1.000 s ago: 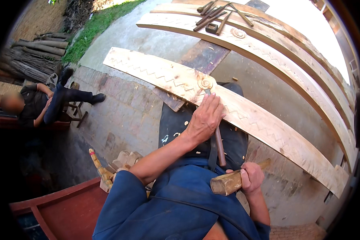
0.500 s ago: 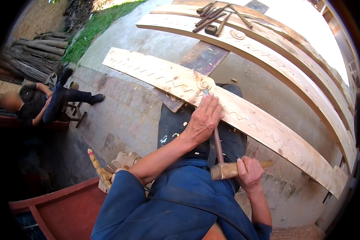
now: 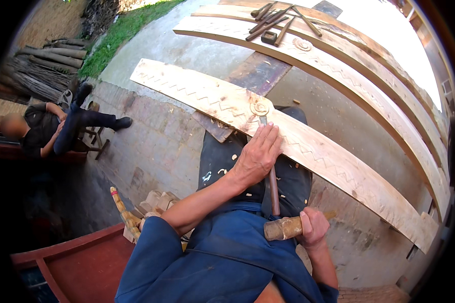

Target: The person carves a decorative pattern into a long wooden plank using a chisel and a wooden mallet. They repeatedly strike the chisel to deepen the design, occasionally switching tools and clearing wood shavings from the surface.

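Holding the chisel (image 3: 274, 194) with my left hand (image 3: 258, 155): back of hand up, fingers closed down along the shaft, fairly straight, thumb side hidden so can't tell the wrap there. Blade sticks out past my fingertips at the edge of the spiral rosette (image 3: 259, 107) on the carved board (image 3: 197, 93); handle runs out below my palm toward my waist. Right hand (image 3: 314, 227) is wrapped tight, fist-like, around the wooden mallet (image 3: 282, 229), head pointing left, far end a bit blurred. Mallet head is right near the chisel's butt end; can't tell if they touch.

Carved board lies slantwise over my dark trousers (image 3: 217, 159), zigzag lines cut on both sides of the rosette. Pale wood chips on the trousers. Dark plank (image 3: 262, 70) shows beyond the board.

Farther off, second board (image 3: 333, 68) with its own rosette, more boards behind it. Bunch of hand tools (image 3: 270, 21) laid loosely across those, small dark box (image 3: 269, 37) beside them. Left side: seated person (image 3: 45, 129), hands together at the lap; stacked logs (image 3: 50, 58) and grass strip (image 3: 108, 43) behind. Lower left: red panel (image 3: 86, 267), wood blocks (image 3: 159, 201), jointed yellowish stick (image 3: 120, 206).
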{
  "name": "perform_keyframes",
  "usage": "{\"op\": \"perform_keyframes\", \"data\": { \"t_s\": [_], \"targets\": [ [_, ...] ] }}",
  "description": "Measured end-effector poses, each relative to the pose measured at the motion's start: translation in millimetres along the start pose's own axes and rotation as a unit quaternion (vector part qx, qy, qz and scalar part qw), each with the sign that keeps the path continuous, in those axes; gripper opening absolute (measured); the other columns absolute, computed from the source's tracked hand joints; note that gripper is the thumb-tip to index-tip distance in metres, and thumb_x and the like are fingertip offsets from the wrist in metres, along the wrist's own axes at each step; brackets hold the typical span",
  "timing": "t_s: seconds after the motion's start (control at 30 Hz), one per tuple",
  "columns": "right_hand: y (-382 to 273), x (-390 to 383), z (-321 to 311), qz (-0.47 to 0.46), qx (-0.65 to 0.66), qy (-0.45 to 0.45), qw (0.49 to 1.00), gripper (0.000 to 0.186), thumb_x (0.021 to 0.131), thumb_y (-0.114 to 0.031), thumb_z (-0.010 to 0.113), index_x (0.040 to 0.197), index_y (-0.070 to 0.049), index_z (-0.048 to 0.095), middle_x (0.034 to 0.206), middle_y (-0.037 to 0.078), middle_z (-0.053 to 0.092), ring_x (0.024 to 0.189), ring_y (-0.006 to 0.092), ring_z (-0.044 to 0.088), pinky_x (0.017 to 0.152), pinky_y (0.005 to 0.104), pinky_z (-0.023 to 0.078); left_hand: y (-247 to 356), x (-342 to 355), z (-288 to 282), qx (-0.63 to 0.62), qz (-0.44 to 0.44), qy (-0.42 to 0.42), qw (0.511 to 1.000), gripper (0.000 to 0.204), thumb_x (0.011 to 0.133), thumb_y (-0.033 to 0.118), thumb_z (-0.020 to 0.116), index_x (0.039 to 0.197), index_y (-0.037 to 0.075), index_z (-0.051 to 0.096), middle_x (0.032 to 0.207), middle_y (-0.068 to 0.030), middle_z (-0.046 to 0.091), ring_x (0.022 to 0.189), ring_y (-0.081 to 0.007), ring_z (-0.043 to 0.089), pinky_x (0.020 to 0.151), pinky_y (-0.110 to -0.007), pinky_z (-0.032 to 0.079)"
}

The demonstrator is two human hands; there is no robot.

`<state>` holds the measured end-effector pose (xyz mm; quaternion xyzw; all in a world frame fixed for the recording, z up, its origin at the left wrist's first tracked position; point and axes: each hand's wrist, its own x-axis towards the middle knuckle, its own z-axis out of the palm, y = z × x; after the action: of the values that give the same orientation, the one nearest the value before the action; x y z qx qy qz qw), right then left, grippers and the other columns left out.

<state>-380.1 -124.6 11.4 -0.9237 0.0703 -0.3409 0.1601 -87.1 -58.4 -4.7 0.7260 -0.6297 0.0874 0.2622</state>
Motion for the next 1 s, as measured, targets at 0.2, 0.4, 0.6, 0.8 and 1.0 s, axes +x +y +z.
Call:
{"op": "perform_keyframes", "data": {
  "t_s": [0.2,0.4,0.6,0.8,1.0],
  "targets": [
    [-2,-5,2,0.007,0.024,-0.008,1.000,0.047,0.097,-0.020,0.083,0.134,-0.006,0.057,0.102,0.017,0.072,0.078,0.0316,0.073,0.064,0.0402,0.060,-2,2,0,0.011,0.006,0.003,1.000,0.040,0.099,0.012,0.077,0.134,-0.006,0.068,0.148,-0.0287,0.065,0.147,-0.0474,0.058,0.125,-0.057,0.047],
    [-4,-4,3,0.013,0.026,-0.010,1.000,0.049,0.097,-0.022,0.086,0.133,-0.006,0.058,0.102,0.016,0.072,0.077,0.0314,0.072,0.064,0.0397,0.060,-9,5,-2,-0.015,-0.005,0.007,1.000,0.035,0.099,0.007,0.075,0.131,-0.005,0.069,0.143,-0.0270,0.068,0.143,-0.0463,0.062,0.123,-0.055,0.050],
    [-13,19,-2,-0.023,0.014,0.044,0.999,0.061,0.088,-0.024,0.098,0.130,-0.009,0.057,0.099,0.012,0.071,0.075,0.0280,0.071,0.062,0.0371,0.059,-10,12,-9,-0.022,-0.007,0.000,1.000,0.030,0.099,0.004,0.073,0.127,-0.005,0.071,0.139,-0.0266,0.070,0.139,-0.0461,0.065,0.121,-0.055,0.052],
    [2,22,-3,-0.049,-0.070,-0.062,0.994,0.055,0.092,-0.019,0.093,0.132,-0.009,0.057,0.100,0.012,0.070,0.076,0.0262,0.071,0.063,0.0368,0.059,-11,11,-9,-0.011,-0.002,-0.009,1.000,0.029,0.099,0.004,0.071,0.127,-0.006,0.071,0.138,-0.0265,0.070,0.139,-0.0460,0.064,0.121,-0.055,0.052],
    [-7,18,-2,-0.069,-0.012,0.021,0.997,0.051,0.092,-0.004,0.082,0.136,-0.009,0.056,0.101,0.014,0.070,0.079,0.0282,0.073,0.062,0.0384,0.059,-12,10,-6,-0.004,0.007,-0.012,1.000,0.030,0.099,0.004,0.071,0.127,-0.006,0.070,0.139,-0.0267,0.069,0.139,-0.0456,0.065,0.121,-0.056,0.051]
  ]
}}
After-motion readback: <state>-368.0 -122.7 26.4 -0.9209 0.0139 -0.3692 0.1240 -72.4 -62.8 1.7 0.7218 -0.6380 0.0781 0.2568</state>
